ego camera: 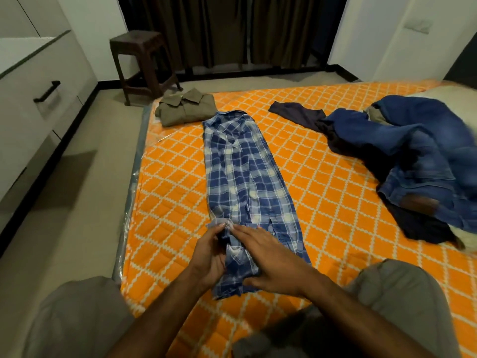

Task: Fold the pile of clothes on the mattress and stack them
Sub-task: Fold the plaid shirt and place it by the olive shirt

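Head view. The mattress (335,156) is covered in a quilted orange fabric with a white diamond lattice, and a clear plastic wrap shows along its left edge. A blue and white plaid shirt (245,171) of thin woven cloth lies lengthwise down the middle, folded into a long narrow strip with its collar at the far end. At the near end the left hand (209,257) curls its fingers round the shirt's hem edge, pinching a corner of cloth. The right hand (268,262) lies on the same end, fingers fairly straight, thumb tucked against the lower fold.

A folded olive shirt (185,107) sits flat at the far left corner of the mattress. An unfolded pile (413,161) lies on the right: heavy blue denim, rumpled, over darker garments, with a dark navy piece (296,113) spread beside it.

A dark brown plastic stool (144,60) stands on the floor beyond the mattress.
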Motion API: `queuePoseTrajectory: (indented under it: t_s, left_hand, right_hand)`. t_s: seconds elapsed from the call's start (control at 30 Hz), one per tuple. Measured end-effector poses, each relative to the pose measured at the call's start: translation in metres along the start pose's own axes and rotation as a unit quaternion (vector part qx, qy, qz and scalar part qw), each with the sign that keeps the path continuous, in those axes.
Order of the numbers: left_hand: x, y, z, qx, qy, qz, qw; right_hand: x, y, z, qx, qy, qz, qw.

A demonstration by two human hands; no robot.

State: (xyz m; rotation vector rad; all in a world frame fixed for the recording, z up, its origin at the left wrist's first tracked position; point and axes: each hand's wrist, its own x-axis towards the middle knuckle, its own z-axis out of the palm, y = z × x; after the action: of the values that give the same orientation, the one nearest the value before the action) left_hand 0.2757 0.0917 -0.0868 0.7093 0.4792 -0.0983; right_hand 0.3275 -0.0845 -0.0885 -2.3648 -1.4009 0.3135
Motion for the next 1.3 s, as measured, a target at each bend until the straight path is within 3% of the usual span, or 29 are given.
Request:
queuePoseTrajectory:
  t_s: [0.07, 0.13, 0.2, 0.27, 0.3, 0.37, 0.43, 0.57, 0.67, 0.77, 0.83, 0.9, 0.93, 1.03, 1.1, 1.17, 1.23, 1.3]
  left_hand:
    - [-0.001, -0.003, 0.000, -0.042, 0.003, 0.007, 0.999]
    - [-0.002, -0.007, 0.000, -0.063, 0.010, 0.003, 0.998]
    - [-0.004, -0.008, 0.003, -0.057, 0.017, 0.001, 0.998]
    - [-0.006, -0.011, 0.001, -0.027, 0.039, 0.001, 0.999]
    - [-0.008, -0.013, 0.000, -0.012, 0.051, 0.000, 0.999]
    - [-0.017, -0.020, -0.002, 0.011, 0.059, -0.033, 0.998]
    - [-0.027, -0.026, -0.006, 0.039, 0.045, -0.084, 0.995]
    - [-0.032, -0.023, -0.013, 0.051, 0.035, -0.106, 0.992]
    - [-0.031, -0.027, -0.009, 0.040, 0.035, -0.104, 0.993]
    - [-0.030, -0.035, -0.005, 0.112, 0.038, -0.078, 0.990]
    - [-0.032, -0.034, -0.004, 0.207, 0.042, -0.076, 0.974]
    - [-0.034, -0.028, -0.011, 0.358, 0.031, -0.072, 0.930]
    - [-0.035, -0.023, -0.018, 0.451, 0.029, -0.047, 0.891]
    - [-0.036, -0.001, -0.039, 0.673, 0.062, 0.156, 0.720]
    - [-0.034, 0.014, -0.046, 0.732, 0.045, 0.275, 0.622]
    - [-0.029, 0.026, -0.045, 0.770, -0.006, 0.323, 0.550]
    - [-0.019, 0.033, -0.043, 0.766, -0.064, 0.376, 0.518]
    - [-0.011, 0.039, -0.038, 0.708, -0.129, 0.401, 0.567]
  right_hand:
    - [-0.001, -0.001, 0.001, -0.091, 0.040, -0.021, 0.995]
    - [-0.001, -0.004, 0.000, -0.094, 0.065, -0.023, 0.993]
    - [-0.004, -0.006, -0.003, -0.033, 0.076, 0.008, 0.997]
    - [-0.008, -0.005, -0.006, 0.132, 0.067, 0.098, 0.984]
    - [-0.011, -0.002, -0.007, 0.247, 0.057, 0.157, 0.955]
    - [-0.015, 0.005, -0.006, 0.435, 0.045, 0.264, 0.860]
    - [-0.020, 0.011, -0.001, 0.496, 0.041, 0.327, 0.803]
    - [-0.022, 0.017, 0.004, 0.507, 0.047, 0.357, 0.784]
    - [-0.020, 0.013, -0.002, 0.533, 0.009, 0.349, 0.771]
    - [-0.017, 0.009, 0.004, 0.587, 0.036, 0.337, 0.735]
    - [-0.018, 0.006, 0.004, 0.597, 0.080, 0.312, 0.735]
    - [-0.021, 0.001, -0.007, 0.552, 0.100, 0.268, 0.784]
    - [-0.022, -0.004, -0.015, 0.507, 0.097, 0.235, 0.824]
    - [-0.020, -0.019, -0.035, 0.321, 0.052, 0.120, 0.938]
    - [-0.017, -0.030, -0.043, 0.225, 0.015, 0.056, 0.973]
    - [-0.013, -0.040, -0.051, 0.164, -0.020, -0.001, 0.986]
    - [-0.007, -0.047, -0.061, 0.128, -0.044, -0.029, 0.990]
    - [0.000, -0.048, -0.074, 0.132, -0.055, -0.035, 0.989]
